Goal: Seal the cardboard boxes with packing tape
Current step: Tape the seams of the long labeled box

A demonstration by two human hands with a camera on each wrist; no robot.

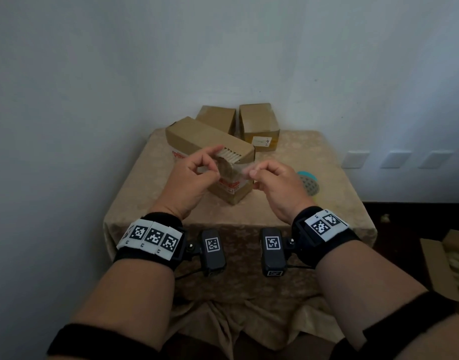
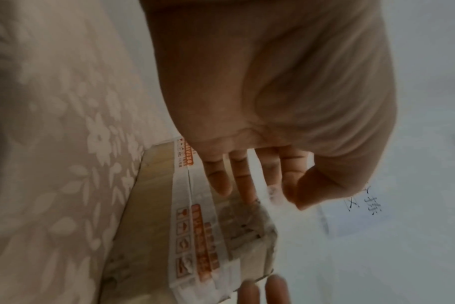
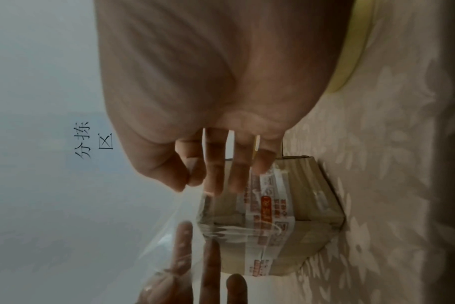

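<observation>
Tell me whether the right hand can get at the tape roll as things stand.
Probably not yet: the right hand is pinching one end of a clear tape strip, though the tape roll lies unobstructed beside it.

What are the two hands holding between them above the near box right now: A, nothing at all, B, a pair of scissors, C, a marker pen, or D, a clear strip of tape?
D: the left hand and right hand each pinch an end of a clear strip of tape stretched between them above the near box.
</observation>
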